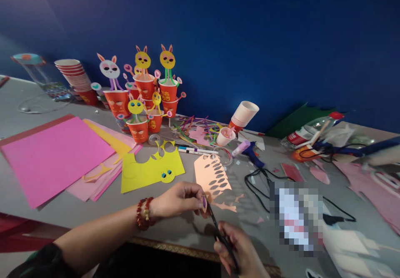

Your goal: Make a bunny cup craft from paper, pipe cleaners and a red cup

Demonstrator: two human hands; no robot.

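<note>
My left hand (183,199), with a beaded bracelet on its wrist, pinches a small peach paper ear (204,204) that has a purple centre. In my right hand (239,246) is a pair of black scissors (215,228), its blades reaching up to the right edge of the ear. Whether the blades touch the paper I cannot tell. Just beyond the hands lies a peach paper sheet (206,176) with many leaf-shaped holes. A yellow sheet (143,171) with round cutouts is to its left, and a yellow paper face (168,175) with blue eyes rests on it.
Pink paper sheets (59,157) lie at the left. Red cups with paper rabbits (137,130) stand behind. Markers (196,151), a blue glue gun (254,157), a glue stick (241,148) and a black cable (250,182) are around the middle. A plastic bottle (308,132) lies tilted at the right.
</note>
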